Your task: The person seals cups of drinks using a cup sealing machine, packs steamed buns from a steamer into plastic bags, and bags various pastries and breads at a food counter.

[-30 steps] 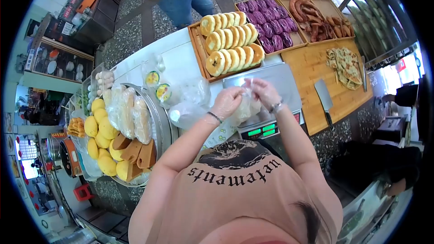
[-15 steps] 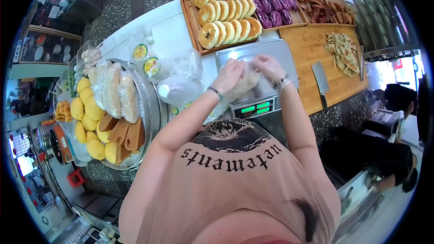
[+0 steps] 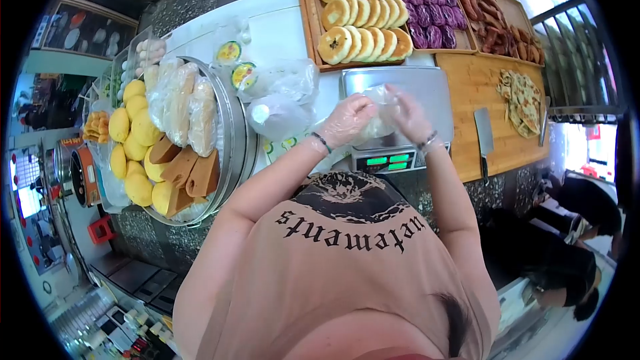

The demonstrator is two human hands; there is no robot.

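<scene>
Both my hands wear thin clear plastic gloves and are in front of the metal pan of a digital scale (image 3: 427, 83). My left hand (image 3: 348, 121) is closed with its fingers curled on a clear plastic bag (image 3: 381, 123). On the bag's other side, my right hand (image 3: 409, 117) grips its upper part near the gathered plastic. Something pale shows through the bag, but I cannot make out what. Green digits glow on the scale's display (image 3: 388, 161) below the bag.
Trays of golden flat cakes (image 3: 363, 10), purple rolls (image 3: 430, 10) and brown sausages (image 3: 480, 3) line the back. A cleaver (image 3: 484, 133) and sliced flatbread (image 3: 523, 103) lie on the wooden board. Left stands a steamer with yellow buns (image 3: 137, 123). Plastic bags (image 3: 283, 113) lie nearby. Two people are at right.
The view has shifted, so the table's things appear farther right. My hands still hold the bag at the scale; my right hand has turned, its fingers now lying closer along the bag.
</scene>
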